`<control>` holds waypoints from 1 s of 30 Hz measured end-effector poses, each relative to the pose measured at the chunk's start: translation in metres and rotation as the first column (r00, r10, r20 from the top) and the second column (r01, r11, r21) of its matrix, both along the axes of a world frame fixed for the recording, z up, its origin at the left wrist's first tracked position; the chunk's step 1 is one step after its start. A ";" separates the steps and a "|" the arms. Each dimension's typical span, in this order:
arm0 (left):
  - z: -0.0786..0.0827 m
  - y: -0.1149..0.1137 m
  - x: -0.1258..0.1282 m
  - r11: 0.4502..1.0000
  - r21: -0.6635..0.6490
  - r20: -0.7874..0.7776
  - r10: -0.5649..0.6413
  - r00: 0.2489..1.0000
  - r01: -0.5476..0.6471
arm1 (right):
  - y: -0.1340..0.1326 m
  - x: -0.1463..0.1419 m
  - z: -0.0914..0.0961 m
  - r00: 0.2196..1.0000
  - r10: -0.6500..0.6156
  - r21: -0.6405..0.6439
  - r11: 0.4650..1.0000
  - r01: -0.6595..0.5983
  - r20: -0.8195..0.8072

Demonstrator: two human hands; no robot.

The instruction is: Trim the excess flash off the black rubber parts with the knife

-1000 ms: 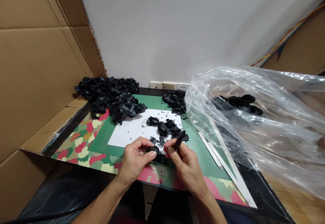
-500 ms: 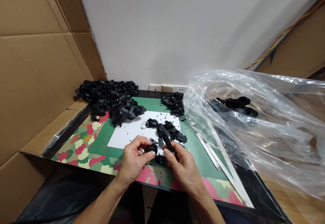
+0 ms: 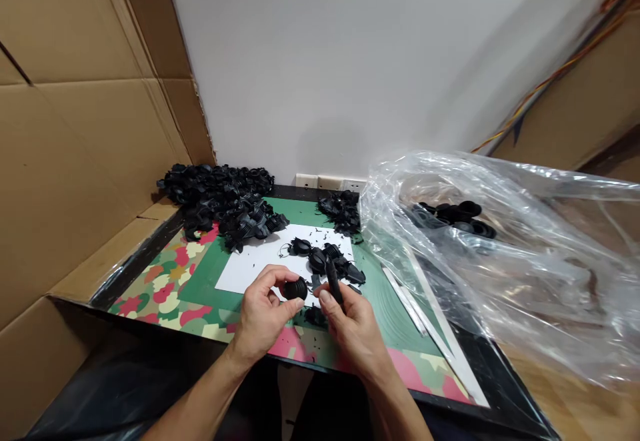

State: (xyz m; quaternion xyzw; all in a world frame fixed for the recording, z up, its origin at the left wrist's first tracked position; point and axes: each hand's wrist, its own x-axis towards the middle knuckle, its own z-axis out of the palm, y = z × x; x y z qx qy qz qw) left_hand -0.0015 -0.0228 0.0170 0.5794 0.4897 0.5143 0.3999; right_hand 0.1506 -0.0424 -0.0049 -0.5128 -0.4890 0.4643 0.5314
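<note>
My left hand [image 3: 263,317] pinches a small round black rubber part [image 3: 295,288] between thumb and fingers, just above the near edge of a white sheet [image 3: 250,266]. My right hand [image 3: 350,327] is closed round a slim black tool [image 3: 333,281] whose tip points up and away, close to the part. Just beyond the hands, a few more black rubber parts [image 3: 325,259] lie on the white sheet among small black shavings.
A large heap of black rubber parts [image 3: 220,194] lies at the back left; a smaller heap [image 3: 343,207] sits at the back middle. A clear plastic bag [image 3: 500,254] holding black parts fills the right. Cardboard [image 3: 75,127] walls the left. A green mat [image 3: 390,294] covers the table.
The black tool in my right hand has swung from leaning right to more upright. The left hand has turned the round part slightly. The view has tilted up a little.
</note>
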 end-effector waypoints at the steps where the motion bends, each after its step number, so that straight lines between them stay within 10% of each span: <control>1: 0.001 -0.001 0.000 1.000 0.004 0.000 -0.001 1.000 0.001 | 0.001 -0.002 0.001 1.000 0.021 -0.003 1.000 -0.021 0.002; 30: 0.008 -0.012 0.002 0.960 -0.274 0.352 0.040 0.935 0.062 | -0.008 -0.019 0.004 0.930 0.018 -0.206 0.973 -0.100 -0.367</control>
